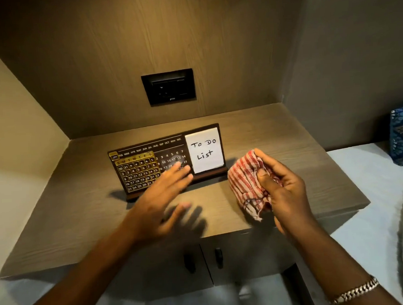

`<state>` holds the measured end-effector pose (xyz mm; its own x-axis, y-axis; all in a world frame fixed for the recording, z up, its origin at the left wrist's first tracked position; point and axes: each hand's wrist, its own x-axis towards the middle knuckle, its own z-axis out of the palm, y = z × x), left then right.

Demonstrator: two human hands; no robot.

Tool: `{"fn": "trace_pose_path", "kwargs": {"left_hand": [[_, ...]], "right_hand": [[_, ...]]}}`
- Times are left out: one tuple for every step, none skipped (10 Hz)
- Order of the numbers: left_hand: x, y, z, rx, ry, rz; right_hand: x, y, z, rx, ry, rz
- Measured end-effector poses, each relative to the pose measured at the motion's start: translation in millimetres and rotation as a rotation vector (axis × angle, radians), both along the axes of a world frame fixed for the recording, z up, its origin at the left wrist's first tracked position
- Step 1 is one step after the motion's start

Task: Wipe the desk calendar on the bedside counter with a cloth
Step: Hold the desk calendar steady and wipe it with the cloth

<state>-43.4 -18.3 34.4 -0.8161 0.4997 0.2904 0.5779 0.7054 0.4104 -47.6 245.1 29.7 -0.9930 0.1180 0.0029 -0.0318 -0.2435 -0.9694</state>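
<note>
1. The right hand (280, 185) is closed around a bunched red-and-white striped cloth (247, 182), held just above the table (301, 146) near its front edge.
2. The left hand (161, 202) is spread wide and empty, blurred, with its fingertips (183, 174) in front of the lower middle of the desk calendar (168, 161); whether they touch it cannot be told.
3. The desk calendar stands upright on the table, its long axis running left to right, the white "To Do List" note (205, 153) at its right end.
4. The cloth lies just right of and in front of that end, so the wipe likely calls for a short move forward and left, then a sweep along the calendar's length.
5. The left hand looks placed to steady the base.
</note>
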Motion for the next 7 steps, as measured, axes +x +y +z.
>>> {"fn": "trace_pose_path", "kwargs": {"left_hand": [[-32, -25, 31, 0.052, 0.097, 0.094], [-78, -50, 55, -0.012, -0.014, 0.134], [-121, -70, 64, -0.286, -0.112, -0.003], [-146, -76, 61, -0.491, -0.096, -0.190], [-160, -79, 59, -0.456, -0.223, -0.291], [-165, -76, 54, -0.327, -0.408, -0.326], [-167, -75, 43, -0.212, -0.435, -0.317]], "right_hand": [[2, -30, 0, -0.172, -0.069, -0.021], [-1, -57, 1, -0.121, -0.066, -0.065], [-7, -82, 5, 0.006, 0.024, -0.117], [-10, -109, 7, 0.216, 0.204, -0.239], [-16, -135, -2, 0.394, 0.308, -0.366], [-25, -156, -16, 0.494, 0.350, -0.467], [-28, -179, -28, 0.573, 0.360, -0.496]]}}
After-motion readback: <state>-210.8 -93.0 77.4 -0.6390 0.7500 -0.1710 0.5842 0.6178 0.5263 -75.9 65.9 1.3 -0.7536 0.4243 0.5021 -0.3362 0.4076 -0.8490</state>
